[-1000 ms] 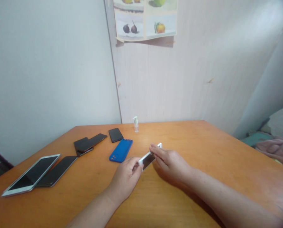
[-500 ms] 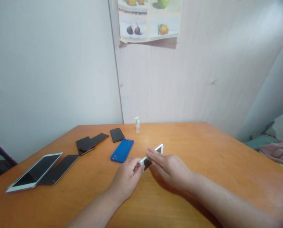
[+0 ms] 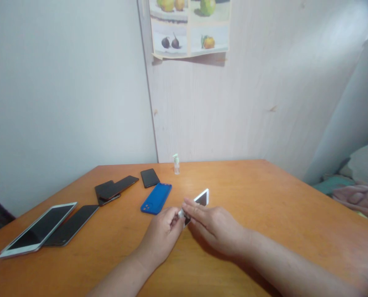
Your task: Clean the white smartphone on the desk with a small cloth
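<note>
A white-framed phone with a dark screen is tilted just above the table in front of me. My left hand is closed on its near end, pinching the edge between thumb and fingers. Across the screen lies my right hand, its fingers stretched out and held together, covering the phone's middle. Whether anything is under those fingers is hidden. Just beyond my left hand is a blue phone case, its open side up.
A white tablet overlaps a dark phone at left. Behind them, one dark phone rests on another. A black phone touches the blue case. A small pump bottle stands near the table's back edge.
My right hand has slid along the screen toward my left hand, uncovering more of the phone's far end. My left hand keeps its grip. The whole view has shifted slightly.
</note>
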Demonstrator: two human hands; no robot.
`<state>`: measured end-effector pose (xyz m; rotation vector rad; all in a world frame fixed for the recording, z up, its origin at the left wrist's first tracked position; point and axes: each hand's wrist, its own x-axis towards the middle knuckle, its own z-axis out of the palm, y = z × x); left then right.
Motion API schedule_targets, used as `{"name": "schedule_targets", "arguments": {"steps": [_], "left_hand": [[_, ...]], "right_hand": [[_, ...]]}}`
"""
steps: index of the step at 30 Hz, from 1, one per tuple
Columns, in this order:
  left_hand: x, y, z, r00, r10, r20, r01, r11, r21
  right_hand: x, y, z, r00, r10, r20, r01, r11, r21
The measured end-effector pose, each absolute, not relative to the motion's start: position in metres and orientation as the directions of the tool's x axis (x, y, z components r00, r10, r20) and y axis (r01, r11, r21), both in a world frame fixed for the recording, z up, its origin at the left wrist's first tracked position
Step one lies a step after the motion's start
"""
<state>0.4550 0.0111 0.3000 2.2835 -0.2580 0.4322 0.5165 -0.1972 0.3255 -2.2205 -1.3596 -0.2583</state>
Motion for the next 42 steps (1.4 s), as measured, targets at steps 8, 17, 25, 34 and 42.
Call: {"name": "schedule_targets", "arguments": {"steps": [8,17,25,34,42], "left_hand": [[0.457,0.012,0.297,0.932,-0.032,0.361,-0.285,-0.68,0.675],[0.456,0.012,0.299,0.934,-0.04,0.356,-0.285,-0.683,0.672],[0.455,0.012,0.298,0.926,-0.056,0.374,-0.307,-0.689,0.657],[0.455,0.011,0.301,0.929,-0.035,0.367,-0.289,-0.689,0.664],[0.456,0.012,0.298,0.92,-0.044,0.388,-0.306,-0.7,0.646]], "right_hand": [[0.546,-0.211,0.327,0.746,0.562,0.358,0.658,-0.704,-0.267],[0.528,-0.203,0.326,0.657,0.659,0.367,0.753,-0.605,-0.26],[0.513,-0.196,0.328,0.534,0.765,0.361,0.842,-0.443,-0.307],[0.539,-0.208,0.328,0.741,0.578,0.342,0.666,-0.699,-0.261],[0.517,-0.197,0.325,0.58,0.732,0.356,0.814,-0.513,-0.272]]}}
